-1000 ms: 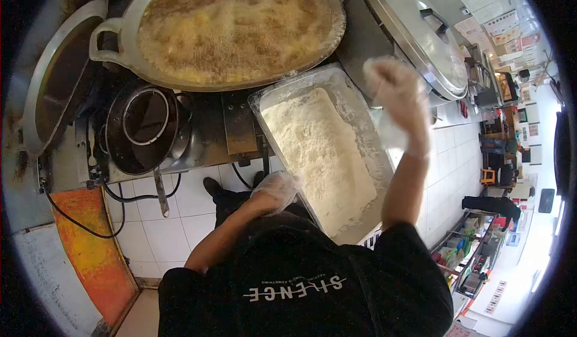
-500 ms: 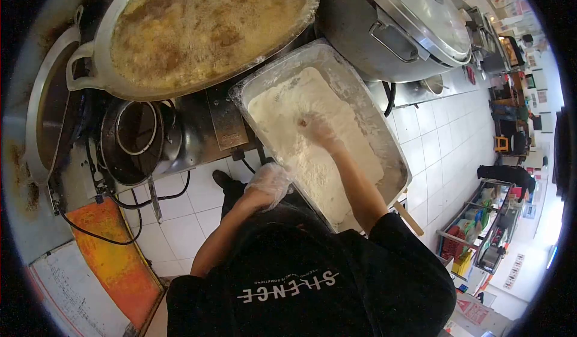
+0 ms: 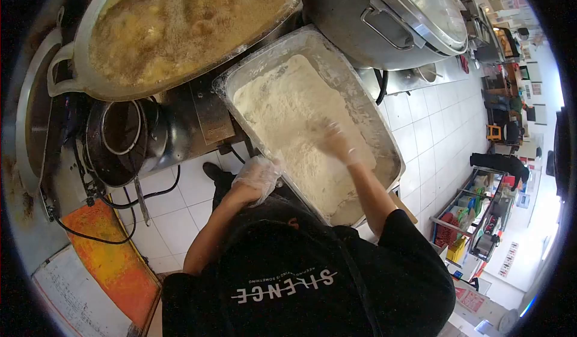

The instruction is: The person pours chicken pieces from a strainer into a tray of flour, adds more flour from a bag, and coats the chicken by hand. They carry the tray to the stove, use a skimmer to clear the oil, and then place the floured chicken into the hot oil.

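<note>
A deep metal tray [image 3: 384, 134] holds a broad bed of white flour [image 3: 282, 99], loose and crumbly near its middle. Over this flour is my right hand [image 3: 334, 141], in a clear plastic glove dusted white. Motion smears its fingers, so I cannot make out whether anything is in them. My left hand [image 3: 258, 179], also in a clear plastic glove, is closed at the tray's near left edge, its fingers at the rim. Glare on the glove partly hides those fingertips.
A big pan of bubbling oil [image 3: 192, 36] sits left of the tray, close to its rim. A tall lidded pot [image 3: 360, 30] stands beyond the tray. Further left are a strainer in a dark pot [image 3: 120, 129] and a black cable [image 3: 153, 200]. White floor tiles [image 3: 421, 135] lie to the right.
My right hand has moved back and right across the flour, and its fingers are now blurred. My left hand stays at the tray's edge. The whole view has shifted slightly.
</note>
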A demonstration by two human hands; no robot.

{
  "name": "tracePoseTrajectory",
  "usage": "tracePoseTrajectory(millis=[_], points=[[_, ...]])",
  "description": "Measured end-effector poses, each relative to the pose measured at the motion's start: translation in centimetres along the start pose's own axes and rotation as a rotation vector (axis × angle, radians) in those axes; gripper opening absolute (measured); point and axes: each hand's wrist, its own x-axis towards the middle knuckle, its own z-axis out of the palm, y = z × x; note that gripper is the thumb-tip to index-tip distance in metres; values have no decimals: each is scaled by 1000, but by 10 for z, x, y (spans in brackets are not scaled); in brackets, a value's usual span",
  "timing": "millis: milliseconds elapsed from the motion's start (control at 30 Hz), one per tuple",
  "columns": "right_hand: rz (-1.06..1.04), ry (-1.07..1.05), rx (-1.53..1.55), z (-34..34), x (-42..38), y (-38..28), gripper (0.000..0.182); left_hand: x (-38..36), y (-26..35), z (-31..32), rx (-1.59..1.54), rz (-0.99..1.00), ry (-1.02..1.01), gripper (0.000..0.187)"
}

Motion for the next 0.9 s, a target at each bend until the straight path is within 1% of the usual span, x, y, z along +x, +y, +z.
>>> tracePoseTrajectory(millis=[33, 67, 100, 133, 200, 233, 267, 300, 333, 367, 400, 433, 467, 500, 533, 567, 633, 667, 733, 833, 900], points=[[-114, 127, -82, 38, -15, 6, 24, 0, 1, 0, -30, -7, 11, 12], [121, 33, 316, 72, -28, 20, 24, -1, 2, 1, -60, -13, 23, 12], [385, 35, 698, 105, -41, 34, 25, -2, 2, 2, -112, -21, 19, 12], [352, 57, 528, 95, -33, 41, 24, -1, 4, -2, -149, -41, 11, 12], [377, 27, 264, 64, -11, 35, 23, -4, 15, -17, -210, -93, -31, 13], [444, -18, 162, 42, -1, 30, 22, -6, 20, -22, -233, -119, -69, 13], [506, -71, 60, 19, 9, 24, 21, -6, 16, -17, -245, -85, -11, 27], [515, -83, -32, 23, 9, 25, 22, -5, 8, -7, -259, -50, 48, 43], [505, -83, -97, 38, 6, 27, 24, -4, 4, -3, -268, -29, 77, 52], [380, -38, -165, 64, -2, 35, 25, -3, 0, 1, -278, -9, 106, 61], [169, 39, -208, 102, -15, 54, 26, -3, -1, 1, -283, -5, 105, 61], [24, 105, -242, 124, -25, 66, 27, -4, -5, 5, -265, -9, 99, 62], [80, 65, 169, 95, -15, 46, 29, -4, -8, 9, -246, -13, 94, 62], [105, -39, 110, 62, 7, 30, 29, 0, -14, 16, -201, -23, 95, 63], [134, -146, 51, 29, 28, 15, 30, -1, -10, 12, -210, -67, 62, 55], [166, -255, -9, 15, 42, 6, 30, -1, -6, 7, -218, -111, 29, 47], [-131, -18, 205, 23, 66, -6, 29, -6, 24, -27, -332, -257, -110, 15], [-275, 106, 307, 28, 75, -17, 28, -5, 21, -22, -282, -228, -78, 29], [-163, 84, 347, 24, 98, -69, 26, -5, 10, -10, -182, -172, -10, 58], [-111, -282, 446, 45, 124, -101, 27, -5, 18, -11, -618, -453, -70, 49], [-212, -27, 970, 66, 109, -84, 29, -6, 2, 2, -310, -220, -54, 41]])
